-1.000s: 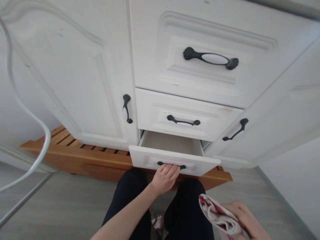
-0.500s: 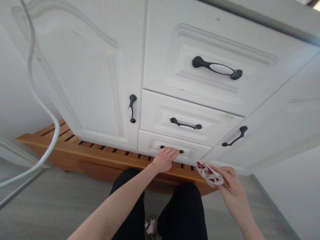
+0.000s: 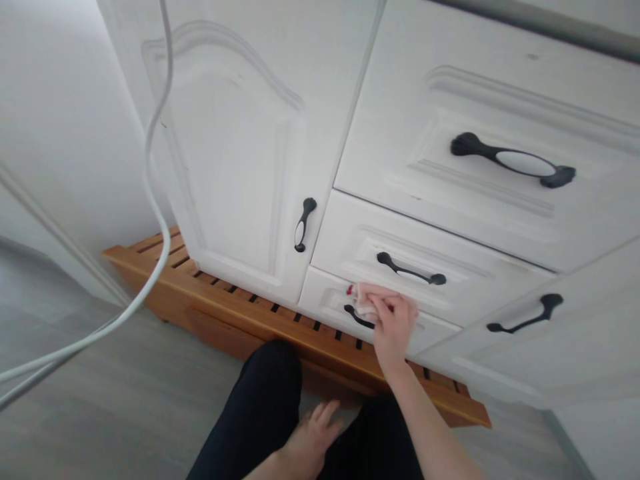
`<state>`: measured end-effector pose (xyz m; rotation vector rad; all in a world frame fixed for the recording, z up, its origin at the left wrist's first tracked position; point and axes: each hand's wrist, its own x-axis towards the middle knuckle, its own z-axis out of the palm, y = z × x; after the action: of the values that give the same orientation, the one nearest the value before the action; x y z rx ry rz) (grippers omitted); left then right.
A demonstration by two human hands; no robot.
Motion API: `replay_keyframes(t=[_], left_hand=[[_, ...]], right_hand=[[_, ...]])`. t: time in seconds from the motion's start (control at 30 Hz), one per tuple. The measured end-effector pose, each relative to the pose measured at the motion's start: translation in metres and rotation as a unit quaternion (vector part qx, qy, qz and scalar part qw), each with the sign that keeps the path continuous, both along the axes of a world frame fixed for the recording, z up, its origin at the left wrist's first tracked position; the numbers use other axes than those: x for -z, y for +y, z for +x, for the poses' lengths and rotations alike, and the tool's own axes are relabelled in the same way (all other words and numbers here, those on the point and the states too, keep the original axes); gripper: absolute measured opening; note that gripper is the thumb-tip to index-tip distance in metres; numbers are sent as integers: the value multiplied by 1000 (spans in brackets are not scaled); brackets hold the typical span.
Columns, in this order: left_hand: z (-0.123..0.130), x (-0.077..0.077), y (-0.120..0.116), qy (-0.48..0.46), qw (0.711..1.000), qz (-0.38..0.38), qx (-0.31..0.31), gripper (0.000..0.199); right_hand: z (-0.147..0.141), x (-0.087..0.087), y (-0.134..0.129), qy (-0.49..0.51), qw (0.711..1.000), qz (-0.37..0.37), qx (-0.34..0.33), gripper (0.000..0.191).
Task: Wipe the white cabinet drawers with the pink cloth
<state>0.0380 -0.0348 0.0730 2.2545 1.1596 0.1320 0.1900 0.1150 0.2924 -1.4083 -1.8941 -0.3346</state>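
Note:
My right hand [image 3: 396, 327] grips a folded cloth [image 3: 367, 297], pale with a red spot at its corner, against the front of the bottom drawer [image 3: 323, 293]. The cloth lies at the top of that drawer's dark handle [image 3: 357, 317], and my hand covers the handle's right end. Down between my knees, my left hand [image 3: 315, 437] hangs with its fingers apart, holding nothing. Above the cloth is the middle drawer's handle [image 3: 411, 270], black with a white inset.
A white cabinet door [image 3: 230, 153] is left of the drawers. The cabinet stands on a slatted wooden bench [image 3: 225, 327], close to my knees [image 3: 273, 380]. A white cable [image 3: 150, 153] hangs at the left. The top drawer handle [image 3: 515, 160] sticks out at upper right.
My left hand has let go of the bottom drawer handle and dropped between my knees. My right hand has brought the cloth left onto that drawer. The view has shifted left.

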Motion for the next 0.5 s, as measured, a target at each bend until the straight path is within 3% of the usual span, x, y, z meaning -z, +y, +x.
replay_keyframes(t=[0.1,0.23,0.33,0.5], left_hand=[[2,28,-18,50,985,-138,92,40],[-2,32,-12,69,979,-181,63,24],[-9,29,-2,41,983,-179,-10,35],[-11,32,7,-9,976,-193,-96,36]], right_hand=[[-65,-9,15,-71,995,-64,-31,37],[-130,-15,35,-181,973,-107,-100,37],[-149,-6,41,-230,955,-121,-140,38],[-143,21,40,-293,925,-125,-208,35]])
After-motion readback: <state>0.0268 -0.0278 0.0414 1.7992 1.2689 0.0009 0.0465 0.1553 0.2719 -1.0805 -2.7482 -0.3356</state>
